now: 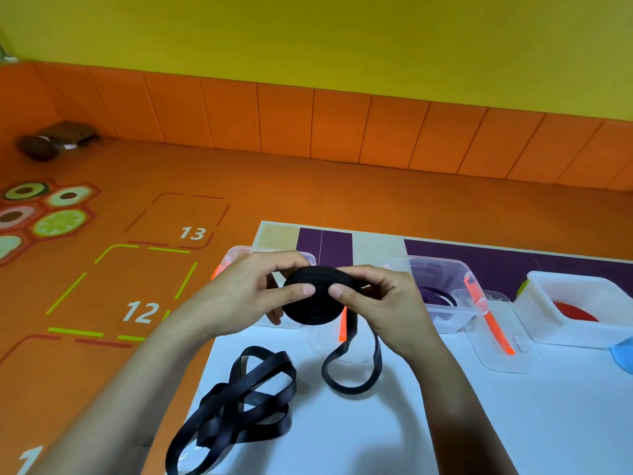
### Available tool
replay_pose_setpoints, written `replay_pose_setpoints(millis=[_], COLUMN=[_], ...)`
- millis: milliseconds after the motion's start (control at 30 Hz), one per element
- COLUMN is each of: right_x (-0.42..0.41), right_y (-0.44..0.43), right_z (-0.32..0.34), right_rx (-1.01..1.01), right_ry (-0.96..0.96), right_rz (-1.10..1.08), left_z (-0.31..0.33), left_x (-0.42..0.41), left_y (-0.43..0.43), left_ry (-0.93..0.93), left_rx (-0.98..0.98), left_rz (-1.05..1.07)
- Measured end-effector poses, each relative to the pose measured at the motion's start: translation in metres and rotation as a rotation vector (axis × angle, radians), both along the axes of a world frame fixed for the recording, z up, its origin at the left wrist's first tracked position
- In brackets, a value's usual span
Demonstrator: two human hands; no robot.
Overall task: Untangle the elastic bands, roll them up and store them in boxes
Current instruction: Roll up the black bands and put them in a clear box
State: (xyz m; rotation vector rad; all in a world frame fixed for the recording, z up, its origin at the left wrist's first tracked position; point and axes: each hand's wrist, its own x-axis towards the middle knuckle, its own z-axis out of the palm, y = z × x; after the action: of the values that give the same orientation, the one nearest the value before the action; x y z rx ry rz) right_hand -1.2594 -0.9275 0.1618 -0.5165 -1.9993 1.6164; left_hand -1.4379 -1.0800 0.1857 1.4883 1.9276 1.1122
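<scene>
- a black band roll [313,303] is pinched between the left hand [239,293] and the right hand [387,303], with both thumbs pressed on its face, above the table [394,433].
- its loose tail [349,385] is looped on the table below.
- a tangled black band [246,402] is laid near the table's left edge.
- plastic boxes [448,315] are lined up behind.

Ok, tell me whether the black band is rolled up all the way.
No: a loose tail hangs from the roll, pinched by the left hand and right hand, down onto the table.
</scene>
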Motion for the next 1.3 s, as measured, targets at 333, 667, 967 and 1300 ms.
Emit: replay_pose_setpoints(millis=[333, 667, 967, 1300], right_x=[0.003, 0.001, -0.007, 0.005], right_y=[-0.001, 0.004, -0.001, 0.008], right_z=[-0.008, -0.006, -0.01, -0.121], right_rx=[-0.201, -0.046, -0.099, -0.059], right_ry=[0.089, -0.001, -0.027, -0.385], right_rz=[-0.059, -0.005, 0.08, -0.139], left_z=[-0.018, -0.015, -0.007, -0.134], left_x=[0.011, 0.002, 0.003, 0.009], left_y=[0.002, -0.009, 0.001, 0.026], left_ry=[-0.333, -0.258, -0.21, -0.136], left_rx=[0.243, -0.056, -0.036, -0.208], left_rz=[0.138, 0.101, -0.031, 0.141])
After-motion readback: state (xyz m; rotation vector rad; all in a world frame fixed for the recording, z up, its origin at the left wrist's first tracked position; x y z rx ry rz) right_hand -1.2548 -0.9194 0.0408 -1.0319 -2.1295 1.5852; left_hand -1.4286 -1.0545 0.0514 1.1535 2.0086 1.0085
